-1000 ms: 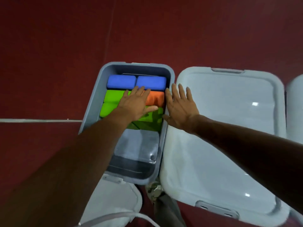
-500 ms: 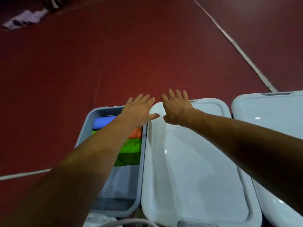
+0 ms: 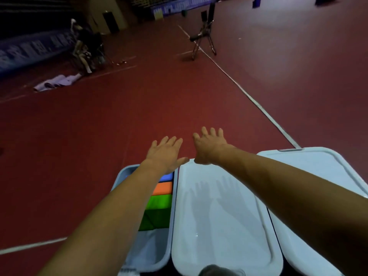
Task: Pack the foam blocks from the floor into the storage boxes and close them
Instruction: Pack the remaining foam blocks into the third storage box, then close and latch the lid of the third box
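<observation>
Both arms are stretched forward over the boxes. My left hand (image 3: pixel 165 154) and right hand (image 3: pixel 209 148) are empty, palms down, fingers straight and a little apart, touching nothing. They hang above the red floor (image 3: pixel 139 116) just past the far ends of the boxes.

The open storage box (image 3: pixel 127 170) sits under my left forearm. Packed in it, far to near, are a blue block (image 3: pixel 167 177), an orange block (image 3: pixel 163 188) and green blocks (image 3: pixel 159 202). The near end looks unfilled. Just right of it is a white lid (image 3: pixel 219 226); I cannot tell whether it sits on a box or lies loose. A second white lid (image 3: pixel 318 176) is further right.

No loose foam block shows on the floor near me. In the distance are only a folding chair (image 3: pixel 205 34) and a white line (image 3: pixel 249 96).

Risks, as I judge them:
- Leaning this far out, my left forearm could drag on the rim and shift or tip the open box.
- If I close up now, a block outside this view could be left unpacked.
- A block standing above the rim would stop the lid seating.
</observation>
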### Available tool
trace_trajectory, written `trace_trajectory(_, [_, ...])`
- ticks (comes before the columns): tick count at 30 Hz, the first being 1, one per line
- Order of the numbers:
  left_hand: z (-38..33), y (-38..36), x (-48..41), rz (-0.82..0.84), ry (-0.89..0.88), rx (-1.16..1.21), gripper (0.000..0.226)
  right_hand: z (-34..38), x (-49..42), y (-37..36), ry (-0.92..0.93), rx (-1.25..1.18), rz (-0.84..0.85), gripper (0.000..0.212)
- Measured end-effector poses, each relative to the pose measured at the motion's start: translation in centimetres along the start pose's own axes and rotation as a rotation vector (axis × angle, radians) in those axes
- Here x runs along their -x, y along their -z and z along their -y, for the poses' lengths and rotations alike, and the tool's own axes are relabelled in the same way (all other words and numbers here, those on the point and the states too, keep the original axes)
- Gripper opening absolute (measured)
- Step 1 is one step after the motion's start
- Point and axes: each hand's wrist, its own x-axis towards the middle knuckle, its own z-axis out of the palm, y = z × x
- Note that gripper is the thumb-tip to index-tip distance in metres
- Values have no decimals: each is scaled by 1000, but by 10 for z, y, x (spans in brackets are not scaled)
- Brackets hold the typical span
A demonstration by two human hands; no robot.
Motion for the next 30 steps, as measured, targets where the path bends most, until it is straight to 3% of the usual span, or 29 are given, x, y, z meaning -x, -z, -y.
trace_trajectory(8, [24, 29, 75, -66, 82, 21, 82, 50, 42, 43, 84, 29, -63, 97])
trace_trajectory(17, [81, 22, 177, -139, 306, 285, 79, 135, 84, 67, 258, 74, -112, 89])
trace_trajectory(26, [153, -32, 243, 13, 414, 353, 73, 261, 90, 22, 448, 134, -34, 77])
trace_trajectory(30, [189, -82, 262, 164, 485, 476, 82, 318, 83, -23, 548, 187, -6, 76])
